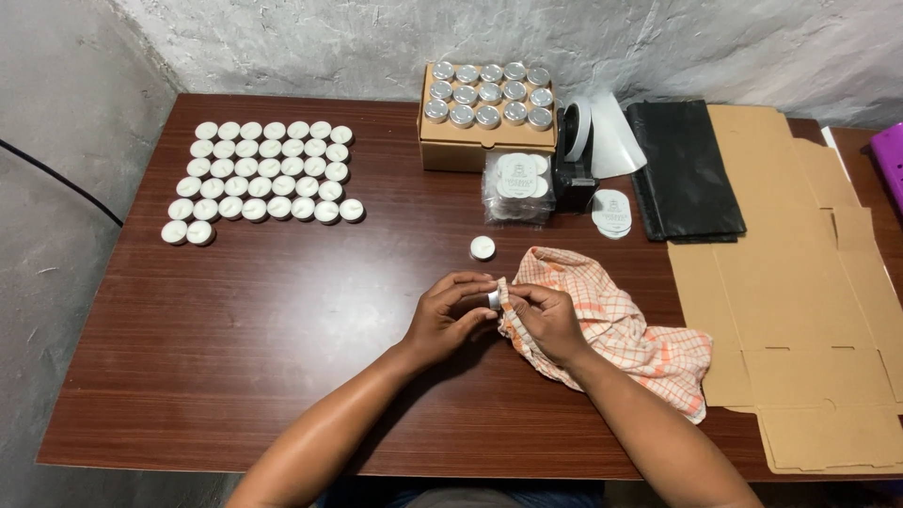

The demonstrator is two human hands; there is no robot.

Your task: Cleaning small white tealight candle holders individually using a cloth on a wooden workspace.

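My left hand pinches a small white tealight candle in a metal cup, just above the table. My right hand grips a fold of an orange-and-white checked cloth and presses it against the candle's side. Both hands meet near the table's middle front. One loose tealight stands on the wood a little beyond my hands. Several rows of white tealights are laid out at the far left of the table.
An open cardboard box of metal-cupped tealights stands at the back, with a clear bag of round white labels before it. A black dispenser, black plastic sheet and flattened cardboard lie on the right of the brown wooden table.
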